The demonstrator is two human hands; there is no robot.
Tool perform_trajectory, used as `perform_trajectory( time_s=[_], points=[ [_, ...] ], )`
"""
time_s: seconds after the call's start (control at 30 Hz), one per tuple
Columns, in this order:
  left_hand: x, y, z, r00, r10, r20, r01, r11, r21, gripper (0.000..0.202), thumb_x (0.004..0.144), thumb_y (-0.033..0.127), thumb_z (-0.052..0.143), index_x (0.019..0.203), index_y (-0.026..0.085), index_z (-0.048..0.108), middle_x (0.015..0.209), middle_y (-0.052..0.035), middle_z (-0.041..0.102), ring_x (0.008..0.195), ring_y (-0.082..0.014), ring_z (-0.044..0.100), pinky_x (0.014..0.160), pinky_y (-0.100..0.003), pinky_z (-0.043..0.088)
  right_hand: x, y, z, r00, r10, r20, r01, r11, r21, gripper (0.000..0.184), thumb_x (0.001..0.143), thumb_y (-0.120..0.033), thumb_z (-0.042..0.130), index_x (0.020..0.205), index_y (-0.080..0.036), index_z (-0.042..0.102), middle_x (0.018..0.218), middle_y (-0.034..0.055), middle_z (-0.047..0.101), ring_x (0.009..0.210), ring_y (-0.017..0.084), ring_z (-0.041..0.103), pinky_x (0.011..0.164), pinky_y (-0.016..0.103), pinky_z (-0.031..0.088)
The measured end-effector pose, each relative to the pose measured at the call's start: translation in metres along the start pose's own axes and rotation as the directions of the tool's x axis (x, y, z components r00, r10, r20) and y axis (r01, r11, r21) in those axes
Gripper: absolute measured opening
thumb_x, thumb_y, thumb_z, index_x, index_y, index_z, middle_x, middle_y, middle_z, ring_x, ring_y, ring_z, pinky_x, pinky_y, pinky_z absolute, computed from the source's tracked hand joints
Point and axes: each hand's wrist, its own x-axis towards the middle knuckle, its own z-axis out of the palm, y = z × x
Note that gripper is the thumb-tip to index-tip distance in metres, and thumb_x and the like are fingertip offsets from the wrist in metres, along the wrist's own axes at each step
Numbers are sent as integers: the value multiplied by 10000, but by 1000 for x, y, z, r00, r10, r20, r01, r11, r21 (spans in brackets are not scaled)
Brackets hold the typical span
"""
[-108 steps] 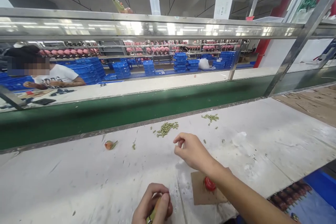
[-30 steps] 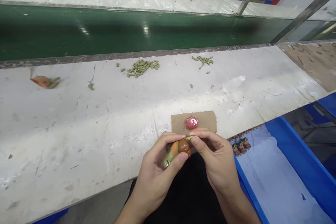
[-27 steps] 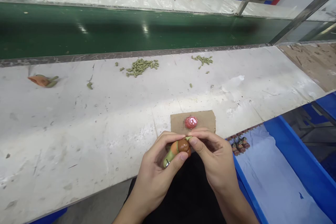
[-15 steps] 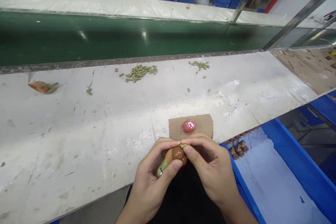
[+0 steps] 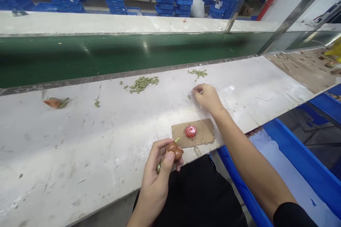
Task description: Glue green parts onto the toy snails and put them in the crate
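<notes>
My left hand (image 5: 157,177) is wrapped around a small glossy brown figurine (image 5: 174,151), held just above the table's near edge. A pale green peg (image 5: 177,140) sticks up from the figurine's top; most of its lower body is hidden by my fingers. Farther out over the table, my right hand (image 5: 207,97) has its thumb and fingers drawn together. Anything between those fingertips is too small to make out. Just left of them lies a single green piece (image 5: 189,97), and beyond is a small pile of green pieces (image 5: 198,73).
A round red item (image 5: 190,131) sits on cardboard (image 5: 205,133). A larger green pile (image 5: 144,83) and an orange-green part (image 5: 55,103) lie to the left. Behind the table (image 5: 80,142) runs a green conveyor belt (image 5: 119,51). A blue bin (image 5: 289,149) stands at lower right.
My right hand has left the figurine and reached forward over the table to the loose green piece. My left hand keeps the figurine, now turned more upright. The view has tilted up.
</notes>
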Motion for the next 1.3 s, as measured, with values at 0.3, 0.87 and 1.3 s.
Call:
perform_trajectory(
  time_s=[0.3,0.87,1.3],
  points=[
    [2,-2,-2,999,-39,-8,38,999,-27,471,1071,692,803,1252,259,766,1040,-45,768,869,-202,703,813,-344,609,-10,-9,8,994,-48,103,47,999,16,198,981,-75,797,830,-199,831,995,116,878,1076,310,829,1095,486,629],
    [6,-3,5,994,83,77,-91,990,112,183,1151,408,752,1097,272,641,1051,8,779,667,-118,683,637,-272,594,-165,-24,-40,982,101,157,-177,768,615,74,944,-314,887,936,-286,954,762,13,792,541,129,566,472,264,473],
    [2,1,13,992,75,100,-113,881,459,133,1081,333,736,1066,295,610,1274,-52,904,896,-229,861,806,-373,653,-155,-24,-28,987,-161,-2,155,950,272,188,1089,-127,739,1068,-232,894,1051,32,854,934,187,797,802,320,633]
  ],
)
